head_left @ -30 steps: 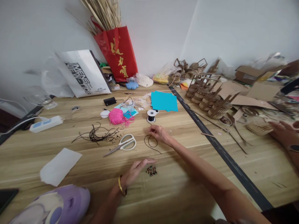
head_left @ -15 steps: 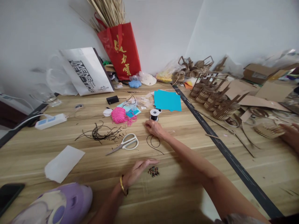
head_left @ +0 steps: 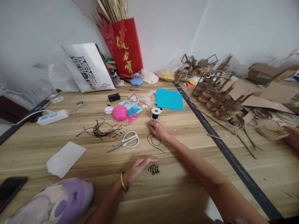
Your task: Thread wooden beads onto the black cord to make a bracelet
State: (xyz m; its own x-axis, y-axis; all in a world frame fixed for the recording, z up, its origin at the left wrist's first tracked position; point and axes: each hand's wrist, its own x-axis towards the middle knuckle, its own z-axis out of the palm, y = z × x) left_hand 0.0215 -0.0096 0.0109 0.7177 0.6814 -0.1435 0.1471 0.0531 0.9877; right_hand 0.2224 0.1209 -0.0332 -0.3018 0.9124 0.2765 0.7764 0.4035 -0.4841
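Observation:
My left hand rests edge-down on the table, open with its fingers stretched out, beside a small pile of brown and dark round beads. A gold bracelet is around that wrist. Just in front of a white spool wound with black cord, my right hand has its fingers pinched together. A loop of black cord comes out from under this hand and lies on the table; the fingertips' hold on it is partly hidden. White-handled scissors lie to the left of the cord.
Left of the scissors are a tangle of black cord and white paper. Pink yarn and blue sheets lie behind. A purple object stands at front left. At right, another person's hand touches a woven basket.
The view has shifted slightly, so things sit a little further right and higher. Both my hands keep nearly the same pose and place on the table.

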